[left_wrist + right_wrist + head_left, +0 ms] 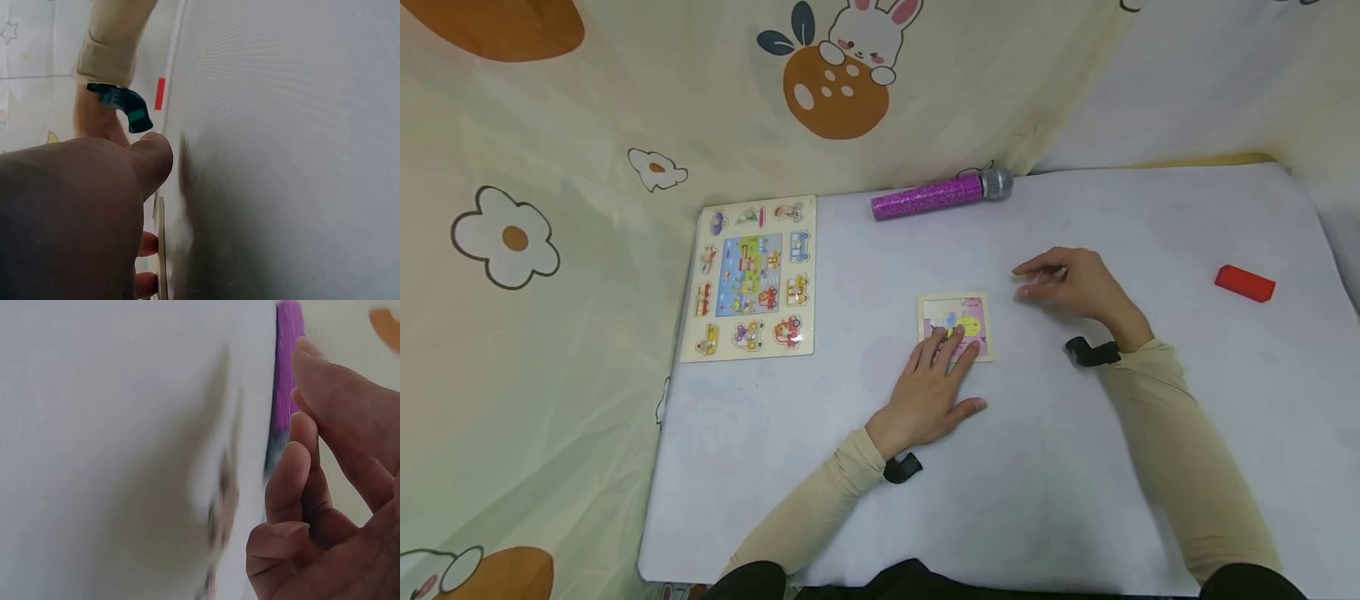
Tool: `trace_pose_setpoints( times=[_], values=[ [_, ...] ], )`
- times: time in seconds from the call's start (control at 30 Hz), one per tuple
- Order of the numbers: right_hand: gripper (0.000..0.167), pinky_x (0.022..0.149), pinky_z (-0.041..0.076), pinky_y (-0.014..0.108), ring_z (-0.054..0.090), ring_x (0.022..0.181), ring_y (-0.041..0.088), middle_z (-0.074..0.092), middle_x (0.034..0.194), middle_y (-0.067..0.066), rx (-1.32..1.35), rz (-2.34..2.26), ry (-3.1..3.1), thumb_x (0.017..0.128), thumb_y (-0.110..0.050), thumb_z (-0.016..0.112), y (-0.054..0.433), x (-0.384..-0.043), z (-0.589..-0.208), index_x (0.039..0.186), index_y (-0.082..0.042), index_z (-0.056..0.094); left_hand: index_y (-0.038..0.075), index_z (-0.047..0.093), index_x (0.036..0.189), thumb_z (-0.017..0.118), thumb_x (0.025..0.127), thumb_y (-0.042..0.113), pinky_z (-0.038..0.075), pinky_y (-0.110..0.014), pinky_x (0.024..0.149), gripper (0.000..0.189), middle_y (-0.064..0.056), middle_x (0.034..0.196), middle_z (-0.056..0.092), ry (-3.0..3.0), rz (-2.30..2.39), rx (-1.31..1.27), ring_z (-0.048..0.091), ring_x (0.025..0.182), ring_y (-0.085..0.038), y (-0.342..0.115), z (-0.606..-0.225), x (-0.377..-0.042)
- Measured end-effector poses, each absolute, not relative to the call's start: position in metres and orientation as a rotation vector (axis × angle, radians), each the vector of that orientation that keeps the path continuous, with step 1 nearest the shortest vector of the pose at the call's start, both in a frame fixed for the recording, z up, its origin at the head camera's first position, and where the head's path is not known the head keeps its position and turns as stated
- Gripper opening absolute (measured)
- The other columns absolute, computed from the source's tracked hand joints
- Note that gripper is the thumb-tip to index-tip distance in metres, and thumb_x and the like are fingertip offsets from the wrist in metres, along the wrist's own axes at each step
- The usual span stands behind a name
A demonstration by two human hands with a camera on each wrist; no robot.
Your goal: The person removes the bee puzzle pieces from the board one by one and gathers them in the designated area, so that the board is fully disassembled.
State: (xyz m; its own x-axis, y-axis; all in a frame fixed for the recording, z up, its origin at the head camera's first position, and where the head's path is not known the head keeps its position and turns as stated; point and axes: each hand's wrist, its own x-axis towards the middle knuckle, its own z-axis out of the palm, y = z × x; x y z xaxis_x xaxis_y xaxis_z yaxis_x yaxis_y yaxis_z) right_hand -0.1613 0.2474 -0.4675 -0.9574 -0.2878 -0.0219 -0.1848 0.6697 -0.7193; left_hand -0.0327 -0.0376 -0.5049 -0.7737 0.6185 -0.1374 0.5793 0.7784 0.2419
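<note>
Extended fingers of my left hand (927,396) rest on the lower part of a small square picture board (937,310) with pink, yellow and blue shapes. In the left wrist view the board's thin edge (162,247) shows beside the fingertips. My right hand (1078,287) is held over the table to the right of this board, apart from it. Its fingers bend loosely and hold nothing, as the right wrist view of the hand (328,487) also shows.
A larger wooden picture puzzle board (711,321) with vehicle pieces lies at the table's left. Along the back edge lies a glittery purple microphone (932,197). A red block (1245,283) is at the right. Printed fabric (625,350) hangs around the left and back edges.
</note>
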Motion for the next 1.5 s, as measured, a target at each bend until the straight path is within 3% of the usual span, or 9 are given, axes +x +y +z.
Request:
trace_pose_setpoints(
  times=[0.23, 0.47, 0.9, 1.23, 1.5],
  values=[
    [0.029, 0.079, 0.047, 0.031, 0.065, 0.087, 0.022, 0.078, 0.1, 0.009, -0.573, -1.078, 2.675, 0.087, -0.019, 0.09, 0.209, -0.159, -0.477, 0.113, -0.009, 0.082, 0.015, 0.023, 0.17, 0.048, 0.106, 0.064, 0.018, -0.048, 0.132, 0.084, -0.013, 0.177, 0.018, 2.789, 0.246, 0.965, 0.012, 0.164, -0.035, -0.037, -0.507, -0.033],
    [0.027, 0.085, 0.05, 0.043, 0.067, 0.092, 0.027, 0.078, 0.102, 0.012, -0.666, -0.987, 2.697, 0.087, -0.016, 0.09, 0.191, -0.159, -0.482, 0.11, -0.005, 0.081, 0.016, 0.023, 0.17, 0.048, 0.106, 0.065, 0.018, -0.048, 0.132, 0.084, -0.012, 0.178, 0.015, 2.793, 0.226, 0.954, 0.012, 0.164, -0.034, -0.038, -0.507, -0.033],
    [0.024, 0.086, 0.049, 0.044, 0.066, 0.093, 0.028, 0.075, 0.099, 0.013, -0.611, -0.946, 2.688, 0.088, -0.016, 0.088, 0.187, -0.156, -0.478, 0.109, -0.006, 0.08, 0.016, 0.024, 0.17, 0.048, 0.106, 0.065, 0.017, -0.049, 0.132, 0.084, -0.013, 0.178, 0.016, 2.794, 0.253, 0.946, 0.011, 0.164, -0.034, -0.037, -0.508, -0.033],
    [0.025, 0.091, 0.052, 0.049, 0.07, 0.101, 0.033, 0.078, 0.108, 0.015, -0.64, -0.91, 2.686, 0.086, -0.011, 0.089, 0.186, -0.152, -0.475, 0.111, -0.007, 0.083, 0.017, 0.024, 0.17, 0.047, 0.106, 0.066, 0.014, -0.048, 0.133, 0.083, -0.013, 0.178, 0.016, 2.794, 0.23, 0.933, 0.01, 0.164, -0.035, -0.037, -0.507, -0.032],
    [0.027, 0.088, 0.053, 0.047, 0.066, 0.096, 0.03, 0.074, 0.105, 0.013, -0.613, -0.858, 2.665, 0.087, -0.012, 0.088, 0.182, -0.155, -0.472, 0.11, -0.004, 0.077, 0.016, 0.023, 0.17, 0.048, 0.107, 0.064, 0.013, -0.047, 0.133, 0.083, -0.013, 0.178, 0.015, 2.772, 0.252, 0.923, 0.008, 0.164, -0.034, -0.036, -0.505, -0.032]
  ],
)
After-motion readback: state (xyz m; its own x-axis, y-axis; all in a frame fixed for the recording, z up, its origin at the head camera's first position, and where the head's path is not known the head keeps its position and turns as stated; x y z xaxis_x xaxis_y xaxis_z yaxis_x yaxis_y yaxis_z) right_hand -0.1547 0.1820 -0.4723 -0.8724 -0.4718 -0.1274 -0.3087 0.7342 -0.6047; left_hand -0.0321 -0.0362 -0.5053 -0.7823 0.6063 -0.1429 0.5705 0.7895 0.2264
